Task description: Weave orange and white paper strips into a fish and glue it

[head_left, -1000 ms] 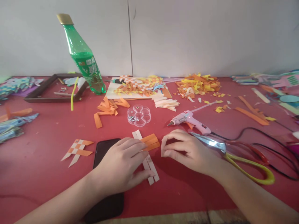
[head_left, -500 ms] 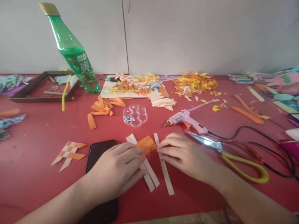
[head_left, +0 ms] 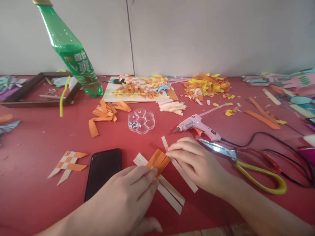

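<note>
My left hand [head_left: 137, 190] bears on a small woven piece, its fingertips holding the orange paper strips [head_left: 158, 161] where pale paper strips [head_left: 172, 193] pass across them. Between the fingers of my right hand [head_left: 197, 160] is a separate pale paper strip [head_left: 183, 173], slanting beside the orange ones, its upper end close to them. Left of my left hand lie a black phone [head_left: 103, 170], partly covered by that hand, and a woven orange-and-white paper fish [head_left: 69, 164].
Scissors [head_left: 261, 177] and a pink glue gun [head_left: 197, 126] lie right of my right hand, with a black cable. Ahead are a clear flower-shaped case [head_left: 141, 121], orange strips [head_left: 104, 113], pale strips [head_left: 172, 106] and a paper heap [head_left: 206, 85]. A green bottle [head_left: 73, 55] stands back left.
My left hand has shifted nearer and turned the woven piece, so its pale strips slant more. The separate strip in my right hand has tilted too. The view has moved slightly.
</note>
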{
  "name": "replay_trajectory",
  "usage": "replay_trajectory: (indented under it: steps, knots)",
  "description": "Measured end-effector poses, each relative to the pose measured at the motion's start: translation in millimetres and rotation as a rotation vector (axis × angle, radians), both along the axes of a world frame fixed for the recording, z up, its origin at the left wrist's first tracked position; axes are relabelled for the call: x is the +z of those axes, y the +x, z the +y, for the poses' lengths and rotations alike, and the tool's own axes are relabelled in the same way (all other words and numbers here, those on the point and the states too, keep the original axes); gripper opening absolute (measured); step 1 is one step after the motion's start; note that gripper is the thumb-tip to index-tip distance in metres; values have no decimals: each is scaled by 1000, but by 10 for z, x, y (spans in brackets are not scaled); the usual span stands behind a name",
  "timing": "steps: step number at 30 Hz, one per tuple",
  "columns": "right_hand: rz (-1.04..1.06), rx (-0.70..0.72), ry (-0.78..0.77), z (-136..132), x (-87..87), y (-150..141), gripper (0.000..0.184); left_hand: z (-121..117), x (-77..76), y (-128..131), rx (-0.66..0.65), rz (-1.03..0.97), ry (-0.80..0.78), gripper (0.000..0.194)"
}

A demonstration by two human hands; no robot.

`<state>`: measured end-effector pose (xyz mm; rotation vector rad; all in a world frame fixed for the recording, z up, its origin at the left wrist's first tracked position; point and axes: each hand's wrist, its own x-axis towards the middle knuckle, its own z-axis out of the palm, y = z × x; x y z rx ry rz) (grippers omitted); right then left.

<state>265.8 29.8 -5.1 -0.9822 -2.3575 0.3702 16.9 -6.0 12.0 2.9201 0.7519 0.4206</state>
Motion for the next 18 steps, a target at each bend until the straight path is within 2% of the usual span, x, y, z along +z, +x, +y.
replay_trajectory:
  steps: [6,9,13,18]
  knots:
    - [-71,-42,-20,-23,-28,-50,19,-11,-23,4,-15,39,30,53]
    - [-121,-59,38,-12,-80,-71,24,-22,-22,17,-11,15,50,53]
    - [-150,-55,106,-11,-113,-102,20,-72,-9,34,31,-52,95,49]
    - [-126,-42,88,-28,-87,-123,15,-99,-5,36,64,-122,103,48]
